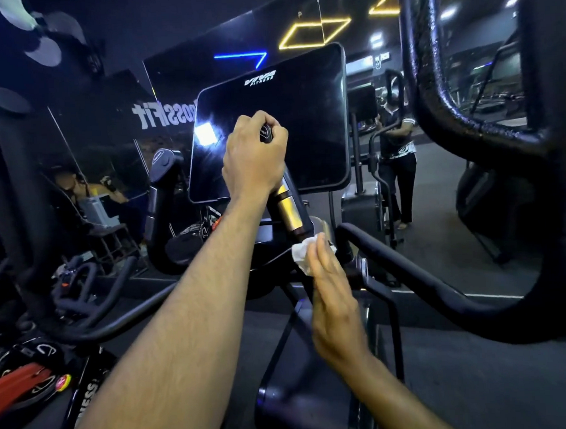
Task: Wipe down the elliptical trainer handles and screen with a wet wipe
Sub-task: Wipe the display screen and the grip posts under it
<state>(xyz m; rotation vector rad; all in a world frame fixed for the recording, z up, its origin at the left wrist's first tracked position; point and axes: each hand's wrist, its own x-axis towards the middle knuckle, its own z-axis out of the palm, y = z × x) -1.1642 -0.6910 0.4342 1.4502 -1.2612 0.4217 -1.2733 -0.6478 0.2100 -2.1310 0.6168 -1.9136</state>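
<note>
Left hand (253, 150) curls tight round the inner handle (286, 204) top, directly before the screen (306, 124). Right hand (332, 297), fingers straight and together, presses the wet wipe (301, 254) against the handle's base. Wipe looks limp, light; likely bunches unless held flat.

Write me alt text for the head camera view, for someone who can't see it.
Seen from above, a person's left hand grips the top of an elliptical trainer's inner handle while the right hand presses a white wet wipe against the handle's base. The dark screen stands just behind, in a dim gym with yellow ceiling lights.
</note>
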